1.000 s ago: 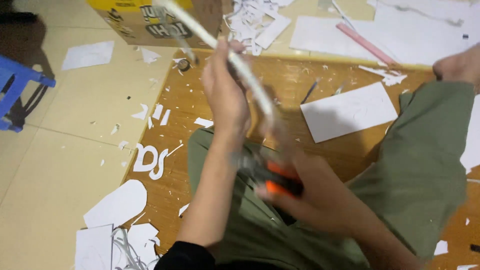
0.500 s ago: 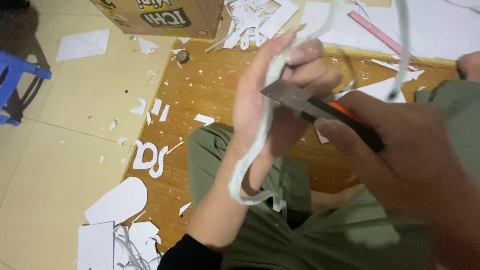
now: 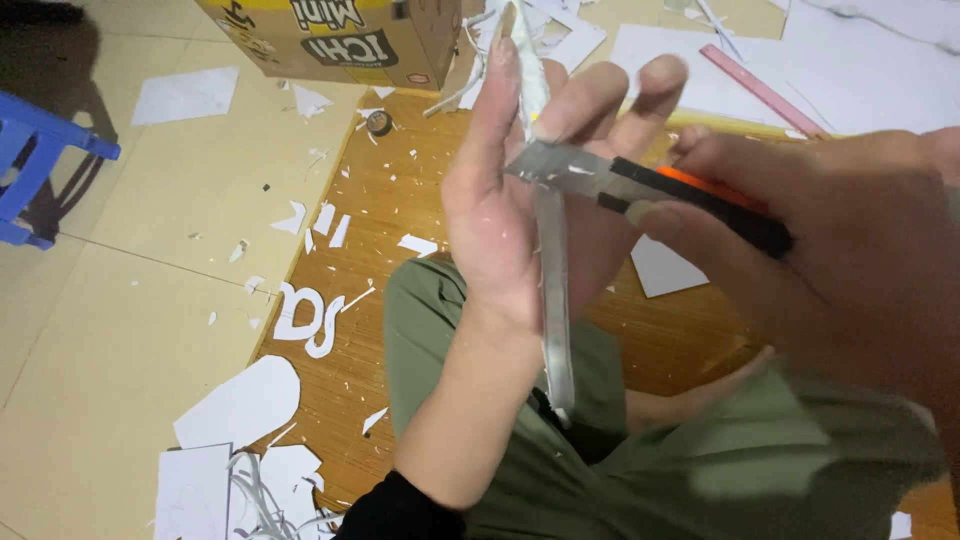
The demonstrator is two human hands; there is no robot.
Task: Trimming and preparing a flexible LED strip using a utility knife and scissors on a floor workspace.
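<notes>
Under both hands lies the floor (image 3: 120,330), pale tile to the left of the left hand and a brown wood-grain board (image 3: 400,200) directly beneath, littered with white scraps. Up past the left hand's fingertips stands a yellow cardboard box (image 3: 340,40), and beyond the right hand lie large white sheets (image 3: 860,70) with a pink ruler (image 3: 762,90) across them. Far left of the left hand is a blue stool (image 3: 40,160). Below the hands are the person's legs in green trousers (image 3: 620,470); a smaller white sheet (image 3: 670,268) shows just under the right hand.

The right hand (image 3: 830,250) (large and blurred, close to the camera) is closed around a black and orange knife (image 3: 660,195), its metal blade reaching left to touch the strip. The left hand (image 3: 520,190) is raised palm towards the camera, fingers half curled, thumb and fingers pinching a long white strip (image 3: 553,300) that runs upright from above the fingertips down past the wrist and hangs in front of the forearm.

Left of the left forearm lie cut-out white letters (image 3: 308,318) on the board, and below them bigger white offcuts (image 3: 240,405). Near the box sits a small dark tape roll (image 3: 378,122)
</notes>
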